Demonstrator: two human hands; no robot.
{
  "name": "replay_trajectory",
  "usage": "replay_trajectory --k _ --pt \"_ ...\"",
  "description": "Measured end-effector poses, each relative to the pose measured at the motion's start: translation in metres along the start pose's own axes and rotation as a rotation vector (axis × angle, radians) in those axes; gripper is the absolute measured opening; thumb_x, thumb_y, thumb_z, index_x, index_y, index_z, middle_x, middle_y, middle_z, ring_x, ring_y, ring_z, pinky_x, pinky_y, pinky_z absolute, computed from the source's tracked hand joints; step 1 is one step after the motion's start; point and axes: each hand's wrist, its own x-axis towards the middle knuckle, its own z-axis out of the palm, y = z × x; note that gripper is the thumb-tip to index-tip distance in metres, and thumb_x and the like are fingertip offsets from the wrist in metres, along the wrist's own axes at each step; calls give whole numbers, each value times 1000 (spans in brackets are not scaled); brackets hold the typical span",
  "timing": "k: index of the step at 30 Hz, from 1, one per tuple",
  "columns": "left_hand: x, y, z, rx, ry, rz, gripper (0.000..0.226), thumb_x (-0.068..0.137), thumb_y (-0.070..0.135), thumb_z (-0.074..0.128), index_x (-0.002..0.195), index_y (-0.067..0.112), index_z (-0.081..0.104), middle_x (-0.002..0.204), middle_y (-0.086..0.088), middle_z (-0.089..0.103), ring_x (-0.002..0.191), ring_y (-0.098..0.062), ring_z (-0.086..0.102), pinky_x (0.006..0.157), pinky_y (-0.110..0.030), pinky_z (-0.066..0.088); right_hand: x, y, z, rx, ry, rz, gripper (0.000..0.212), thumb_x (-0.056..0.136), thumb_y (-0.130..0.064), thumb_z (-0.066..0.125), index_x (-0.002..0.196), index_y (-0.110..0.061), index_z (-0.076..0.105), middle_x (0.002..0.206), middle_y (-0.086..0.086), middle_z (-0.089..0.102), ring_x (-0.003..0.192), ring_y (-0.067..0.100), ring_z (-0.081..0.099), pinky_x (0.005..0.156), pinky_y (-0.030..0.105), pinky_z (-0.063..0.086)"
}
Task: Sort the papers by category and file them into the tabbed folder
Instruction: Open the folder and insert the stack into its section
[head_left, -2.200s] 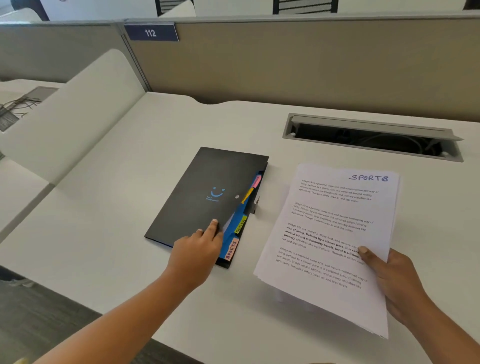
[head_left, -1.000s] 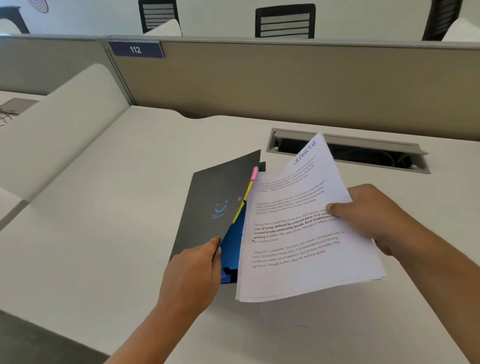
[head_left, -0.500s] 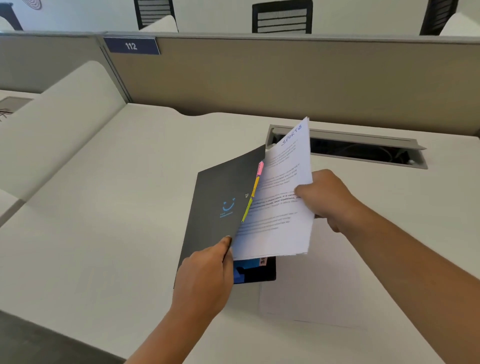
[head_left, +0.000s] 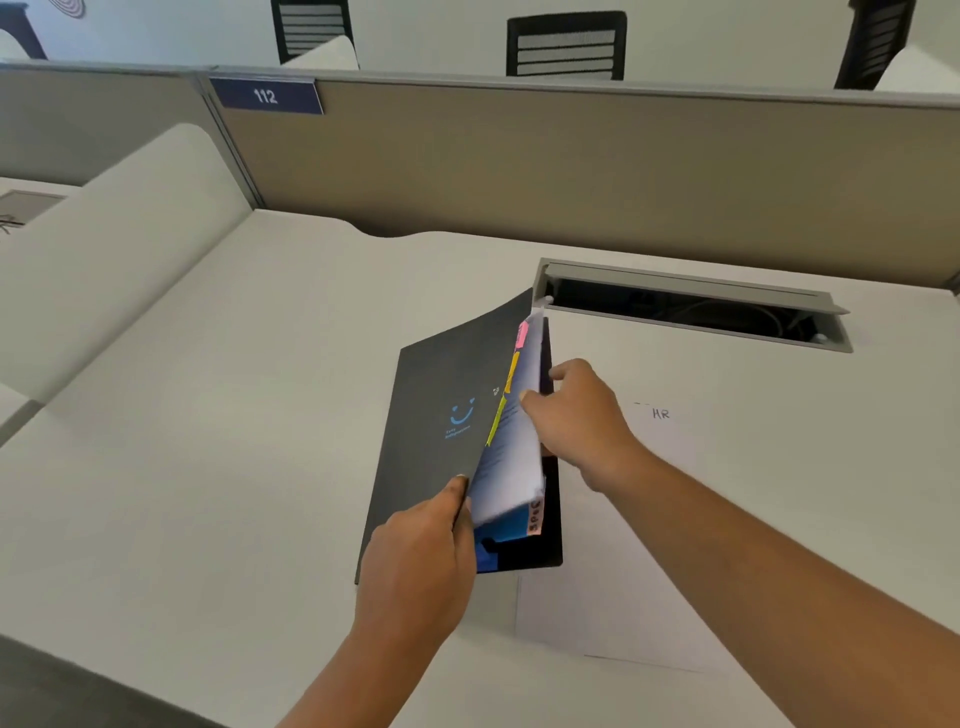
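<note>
Pinches tabbed folder (head_left: 441, 415) open, left hand (head_left: 415, 556) | pinches printed sheets (head_left: 506, 457) part-inserted, right hand (head_left: 582, 415) | leaves 1 HR sheet (head_left: 670, 431) unfiled

What we can read: one number, two letters, part of a tab word

We read a white "112" on the blue plate (head_left: 266, 95) fixed on the partition (head_left: 571, 166). The white sheet (head_left: 675, 447) lying on the desk (head_left: 234, 415) carries a handwritten "HR". The orange tab (head_left: 535, 517) low in the black folder (head_left: 447, 467) shows "SP" and a third letter we cannot tell. The small words under the blue smile logo (head_left: 461, 413) and the lines on the printed sheets (head_left: 511, 452) are too blurred.
</note>
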Motion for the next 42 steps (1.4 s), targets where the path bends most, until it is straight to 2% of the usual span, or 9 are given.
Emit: replay_trajectory --k 7,10,15,19,22,25,32,37,42 --pt "7 1 -4 -32 57 5 23 87 10 70 110 10 74 58 2 67 43 -19 55 40 -29 47 -14 9 24 -153 68 -263 16 90 -14 58 104 -11 66 80 3 66 78 21 61 66 25 46" --pt "8 1 -6 -52 48 6 22 91 14 65 110 14 73 58 4 64 43 -13 47 41 -28 44 -13 5 28 -165 -4 -295 22 90 -17 62 110 -16 68 97 1 71 86 16 63 67 19 48" --pt "9 -2 -4 -87 26 7 33 95 29 48 113 17 72 64 5 69 47 -10 52 47 -21 45 -16 -3 32 -267 -274 -287 47 95 -18 54 141 -21 44 129 2 63 115 23 60 92 31 49" --pt "10 -5 -1 -81 48 0 24 90 12 66 112 13 74 64 3 72 49 -15 62 47 -23 50 -15 0 28 -180 -260 -219 34 94 -17 55 125 -16 42 100 0 63 88 17 61 67 23 48" --pt "11 -2 -1 -64 54 -22 24 86 9 70 110 11 74 61 2 69 43 -10 44 45 -9 31 -13 5 22 -100 -206 -165 34 92 -18 60 120 -19 43 106 -5 59 94 18 58 70 24 48" --pt "11 -2 0 -72 56 -17 23 90 13 65 110 11 74 58 1 67 43 -12 37 42 -18 32 -16 8 19 -185 -174 -192 33 91 -13 62 122 -15 49 108 -3 58 97 18 58 61 13 42" --pt "10 -4 3 -38 59 3 23 84 9 72 107 12 75 55 1 65 44 -11 34 41 -19 31 -17 8 18 -270 -199 -204 49 89 -15 65 135 -7 49 130 8 60 114 23 58 70 14 44" --pt "11 -5 6 80 46 40 26 79 9 77 105 14 76 51 3 62 37 -19 47 41 -19 26 -19 14 20 -121 -221 -134 55 86 -25 69 134 -18 44 117 3 64 102 19 61 74 27 52" --pt "21 -8 4 292 -92 -70 44 103 27 38 147 31 39 95 4 71 68 -19 53 50 -26 28 -31 32 5 -102 -133 -168 44 86 -28 71 128 -21 58 111 -10 63 88 7 66 76 20 53"
